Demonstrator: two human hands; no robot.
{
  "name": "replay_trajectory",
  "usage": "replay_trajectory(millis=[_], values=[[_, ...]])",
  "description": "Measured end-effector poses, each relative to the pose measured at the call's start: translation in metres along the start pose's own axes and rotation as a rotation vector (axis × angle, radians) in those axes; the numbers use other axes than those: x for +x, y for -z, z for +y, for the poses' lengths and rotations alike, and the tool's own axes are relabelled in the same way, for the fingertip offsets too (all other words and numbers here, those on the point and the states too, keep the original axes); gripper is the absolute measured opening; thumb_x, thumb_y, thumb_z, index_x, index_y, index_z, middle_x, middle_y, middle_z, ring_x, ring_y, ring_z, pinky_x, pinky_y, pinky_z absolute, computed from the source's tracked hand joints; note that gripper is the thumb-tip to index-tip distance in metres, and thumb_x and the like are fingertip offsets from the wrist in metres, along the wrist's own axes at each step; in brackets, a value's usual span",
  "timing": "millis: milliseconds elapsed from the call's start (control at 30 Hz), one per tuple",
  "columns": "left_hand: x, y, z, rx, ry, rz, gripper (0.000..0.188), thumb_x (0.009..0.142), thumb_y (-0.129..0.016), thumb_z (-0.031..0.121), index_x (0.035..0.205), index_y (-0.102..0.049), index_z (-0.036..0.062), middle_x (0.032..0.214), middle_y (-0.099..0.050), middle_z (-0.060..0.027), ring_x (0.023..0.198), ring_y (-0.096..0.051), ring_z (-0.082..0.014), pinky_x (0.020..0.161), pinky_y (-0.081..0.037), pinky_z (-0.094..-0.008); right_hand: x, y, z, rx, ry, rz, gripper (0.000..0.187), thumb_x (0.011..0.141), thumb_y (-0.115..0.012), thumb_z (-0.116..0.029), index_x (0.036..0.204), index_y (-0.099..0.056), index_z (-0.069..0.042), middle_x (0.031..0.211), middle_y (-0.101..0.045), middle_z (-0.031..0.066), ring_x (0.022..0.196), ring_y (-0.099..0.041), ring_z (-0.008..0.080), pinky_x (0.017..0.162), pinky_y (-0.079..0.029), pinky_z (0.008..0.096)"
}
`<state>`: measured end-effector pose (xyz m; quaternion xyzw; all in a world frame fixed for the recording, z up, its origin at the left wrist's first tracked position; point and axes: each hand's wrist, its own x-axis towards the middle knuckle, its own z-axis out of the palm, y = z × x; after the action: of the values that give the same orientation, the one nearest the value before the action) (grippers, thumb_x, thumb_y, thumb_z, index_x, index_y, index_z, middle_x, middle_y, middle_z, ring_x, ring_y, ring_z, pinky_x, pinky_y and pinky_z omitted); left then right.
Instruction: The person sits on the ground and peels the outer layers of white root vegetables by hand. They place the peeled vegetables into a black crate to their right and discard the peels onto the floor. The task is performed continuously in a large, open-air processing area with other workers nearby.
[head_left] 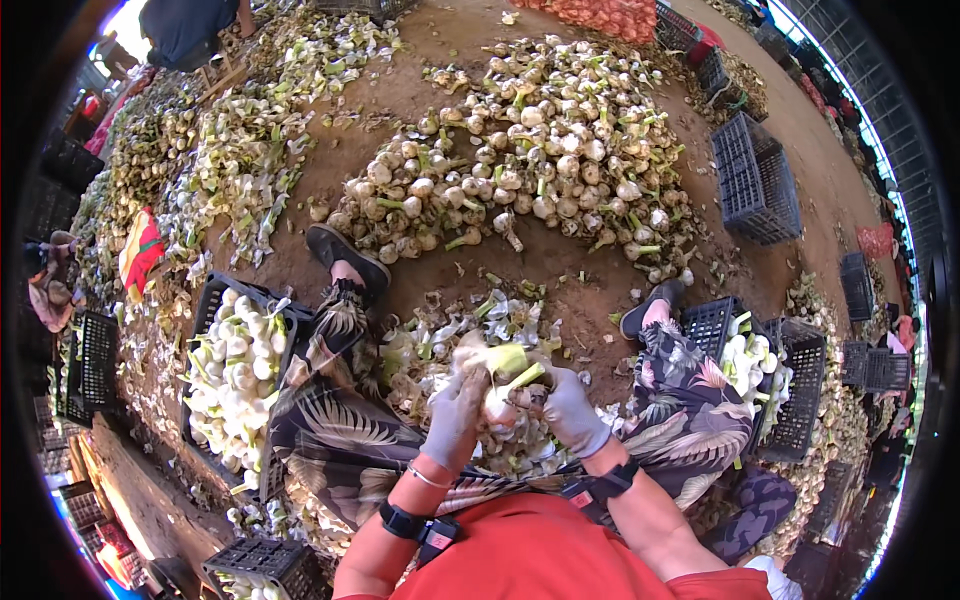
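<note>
Both my hands wear thin white gloves and meet low in front of me, between my knees. My left hand (458, 408) is closed around a garlic bulb (506, 358) with a pale green stem, its upper end smeared by motion. Against it, my right hand (574, 408) has its fingers curled at a second garlic bulb (499, 406), whose cut stem points up to the right. Brownish outer skin hangs beside the right fingertips. Part of each bulb is hidden by the fingers. Beneath them lies a heap of peeled garlic skins (420, 352).
A wide pile of unpeeled garlic (530, 150) spreads ahead of my feet. Left of my knee stands a black crate of white garlic bulbs (238, 350); more peeled garlic (748, 362) sits at the right. An upright black crate (754, 180) stands farther right. Someone crouches at the upper left.
</note>
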<state>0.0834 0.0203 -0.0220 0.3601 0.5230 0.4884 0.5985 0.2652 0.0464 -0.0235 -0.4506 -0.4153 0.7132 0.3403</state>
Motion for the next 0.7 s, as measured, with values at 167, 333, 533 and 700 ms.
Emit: replay_trajectory(millis=[167, 333, 533, 700], values=[[-0.017, 0.026, 0.011, 0.199, -0.046, -0.067, 0.021, 0.100, -0.065, 0.024, 0.099, -0.070, 0.0036, 0.095, -0.068, -0.0051, 0.082, -0.063, -0.0197, 0.079, -0.051, -0.0343, 0.003, 0.042, 0.011, 0.167, 0.035, 0.362, 0.035, 0.099, -0.069, -0.026, 0.117, -0.066, 0.005, 0.106, -0.073, 0.0095, 0.090, -0.071, 0.0177, 0.081, -0.059, 0.0346], [-0.031, 0.057, -0.013, 1.318, -0.149, -0.333, 0.028, 0.091, -0.070, 0.035, 0.091, -0.072, 0.0077, 0.095, -0.067, -0.0143, 0.083, -0.065, -0.0389, 0.082, -0.053, -0.0433, -0.005, 0.044, 0.013, 0.556, -0.101, 0.380, 0.036, 0.102, -0.064, -0.028, 0.118, -0.066, 0.005, 0.109, -0.073, 0.0119, 0.096, -0.073, 0.0237, 0.085, -0.060, 0.0391], [-0.010, 0.020, 0.004, 0.925, -0.129, -0.210, 0.042, 0.092, -0.070, 0.043, 0.113, -0.069, 0.0063, 0.107, -0.071, -0.0189, 0.101, -0.067, -0.0405, 0.085, -0.054, -0.0464, -0.015, 0.031, 0.020, 0.210, -0.030, 0.543, 0.027, 0.099, -0.067, -0.024, 0.110, -0.070, 0.001, 0.097, -0.074, 0.0102, 0.080, -0.074, 0.0235, 0.074, -0.063, 0.0391], [-0.012, -0.019, 0.016, 0.738, -0.152, -0.223, 0.020, 0.094, -0.067, 0.023, 0.091, -0.068, 0.0030, 0.088, -0.066, -0.0175, 0.079, -0.064, -0.0380, 0.070, -0.051, -0.0439, -0.020, 0.038, 0.028, 0.696, -0.100, 0.445, 0.033, 0.100, -0.063, -0.024, 0.120, -0.066, 0.001, 0.107, -0.073, 0.0132, 0.092, -0.073, 0.0256, 0.081, -0.062, 0.0413]])
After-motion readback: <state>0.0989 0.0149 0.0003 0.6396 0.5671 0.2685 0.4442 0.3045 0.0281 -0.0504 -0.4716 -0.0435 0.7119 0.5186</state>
